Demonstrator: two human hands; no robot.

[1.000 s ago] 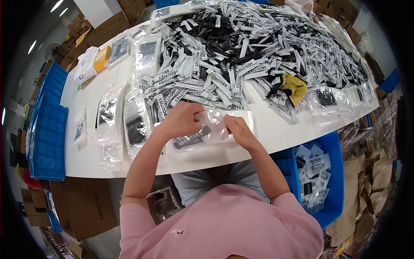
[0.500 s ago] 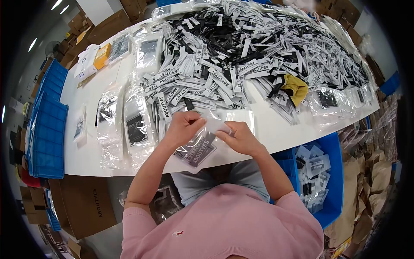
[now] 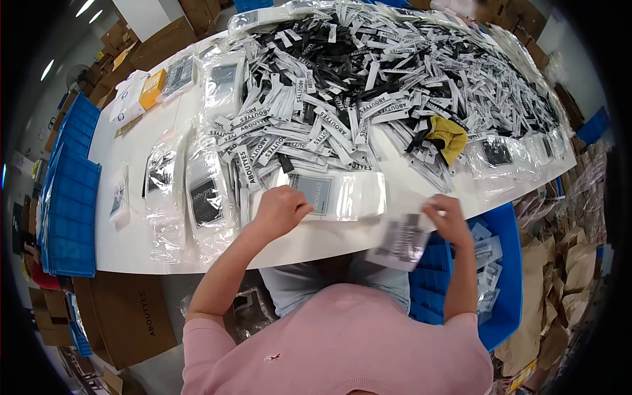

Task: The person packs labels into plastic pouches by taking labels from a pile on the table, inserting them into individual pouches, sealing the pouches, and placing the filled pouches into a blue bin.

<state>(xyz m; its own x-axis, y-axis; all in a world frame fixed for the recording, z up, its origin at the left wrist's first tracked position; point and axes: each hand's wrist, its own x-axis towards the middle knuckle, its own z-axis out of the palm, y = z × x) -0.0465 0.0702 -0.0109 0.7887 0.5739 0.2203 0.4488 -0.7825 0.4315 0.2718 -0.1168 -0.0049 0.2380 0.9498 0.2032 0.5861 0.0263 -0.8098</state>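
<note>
From my right hand (image 3: 449,220), closed in a pinch, hangs a clear plastic bag (image 3: 403,245) with a dark printed panel. The bag is blurred and slopes down to the left, over the table's front edge beside the blue bin (image 3: 512,263). My left hand (image 3: 283,208) is closed with its fingers curled, and nothing shows in them. It is at the left end of a flat stack of clear bags (image 3: 355,196) with a grey printed panel. Just beyond lies a large heap of white and black printed strips (image 3: 322,128).
Bundles of bags in clear wrap (image 3: 209,201) line the left of the white table (image 3: 296,255). Blue crates (image 3: 74,204) stand at its left edge. A yellow cloth item (image 3: 447,139) lies by the heap. Small filled bags (image 3: 487,253) sit in the blue bin.
My right hand has carried the printed bag right and down toward the blue bin. My left hand has let go of it, uncovering the flat stack of bags.
</note>
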